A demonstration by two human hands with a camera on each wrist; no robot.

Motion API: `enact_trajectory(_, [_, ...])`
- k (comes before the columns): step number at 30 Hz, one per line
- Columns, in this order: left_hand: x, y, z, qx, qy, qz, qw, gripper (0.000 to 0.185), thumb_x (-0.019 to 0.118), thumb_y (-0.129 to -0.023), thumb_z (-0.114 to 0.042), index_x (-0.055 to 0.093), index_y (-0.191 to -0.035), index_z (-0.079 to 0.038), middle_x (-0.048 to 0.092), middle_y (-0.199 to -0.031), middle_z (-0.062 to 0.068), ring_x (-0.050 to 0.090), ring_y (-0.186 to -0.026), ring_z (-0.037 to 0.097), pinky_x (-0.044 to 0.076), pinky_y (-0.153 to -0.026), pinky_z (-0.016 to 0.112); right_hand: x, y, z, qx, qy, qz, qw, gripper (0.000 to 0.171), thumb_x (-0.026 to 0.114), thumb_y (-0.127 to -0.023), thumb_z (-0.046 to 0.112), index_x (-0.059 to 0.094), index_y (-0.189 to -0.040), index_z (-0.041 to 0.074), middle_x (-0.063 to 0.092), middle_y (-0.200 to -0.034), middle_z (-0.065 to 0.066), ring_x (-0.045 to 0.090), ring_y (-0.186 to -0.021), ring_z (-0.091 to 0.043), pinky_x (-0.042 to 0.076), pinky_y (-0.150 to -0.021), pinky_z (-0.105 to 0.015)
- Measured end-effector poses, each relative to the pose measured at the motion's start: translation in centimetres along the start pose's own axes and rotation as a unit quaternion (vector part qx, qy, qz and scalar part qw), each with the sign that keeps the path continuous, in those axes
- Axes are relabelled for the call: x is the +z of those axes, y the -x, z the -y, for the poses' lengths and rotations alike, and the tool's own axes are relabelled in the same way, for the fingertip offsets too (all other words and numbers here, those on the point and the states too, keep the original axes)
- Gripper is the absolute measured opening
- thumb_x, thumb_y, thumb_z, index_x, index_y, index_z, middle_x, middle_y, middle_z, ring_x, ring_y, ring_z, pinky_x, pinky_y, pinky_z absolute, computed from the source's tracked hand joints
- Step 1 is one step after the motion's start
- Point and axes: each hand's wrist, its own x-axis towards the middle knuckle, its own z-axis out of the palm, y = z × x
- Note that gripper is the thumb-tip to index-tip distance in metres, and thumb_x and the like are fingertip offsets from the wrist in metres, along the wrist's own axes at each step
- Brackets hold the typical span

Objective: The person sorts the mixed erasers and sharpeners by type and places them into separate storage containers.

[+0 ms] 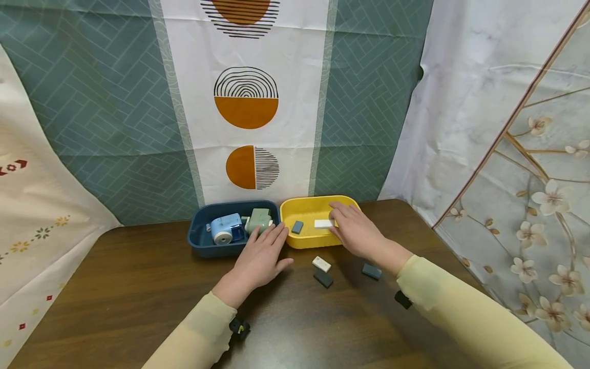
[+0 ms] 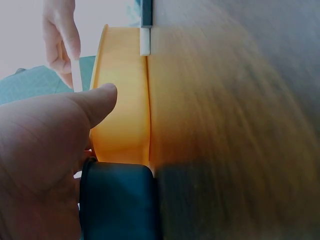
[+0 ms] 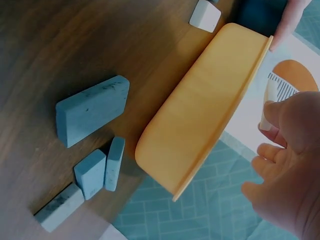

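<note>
Brown table (image 1: pixel 138 287) w/ two tubs at far edge, side by side, touching. Blue tub (image 1: pixel 199 237) on left: holds blue sharpener (image 1: pixel 226 229) and green one (image 1: pixel 258 219). Yellow tub (image 1: pixel 304 205) on right: grey eraser (image 1: pixel 297 227) inside. Left hand (image 1: pixel 260 259) flat on table, fingers straight, tips at blue tub's front rim; grip loose, holds nothing. Right hand (image 1: pixel 357 230) over yellow tub, fingers pinch white eraser (image 1: pixel 322 224) inside it. On table near tubs: white eraser piece (image 1: pixel 321 264), dark eraser (image 1: pixel 323 278) beside it, another grey block (image 1: pixel 371 271) under right wrist.
</note>
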Motion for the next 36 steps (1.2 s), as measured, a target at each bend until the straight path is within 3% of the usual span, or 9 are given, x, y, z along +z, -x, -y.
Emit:
enact_trajectory(13, [0.2,0.1,0.0,-0.002,-0.003,0.002,1.0,0.084,0.065,-0.109,-0.057,0.035,-0.174,-0.013,0.025,-0.182,0.006,0.024,-0.167,0.032,0.008,-0.135,0.06,1.4,-1.7,0.1,0.011,0.007,0.007,1.0,0.018,0.073,-0.108,0.015,0.064,-0.115,0.001,0.051,-0.162,-0.029,0.044,-0.155,-0.045,0.038,-0.124,-0.064])
enact_trajectory(36, [-0.1,-0.1,0.3,0.003,-0.006,0.002,1.0,0.084,0.065,-0.109,-0.058,0.036,-0.174,-0.012,0.026,-0.182,0.007,0.025,-0.167,0.031,0.009,-0.135,0.06,2.3,-3.9,0.3,0.075,0.008,0.078,0.994,0.017,0.066,-0.114,0.024,0.06,-0.116,0.008,0.041,-0.172,-0.022,0.029,-0.164,-0.04,0.021,-0.132,-0.065])
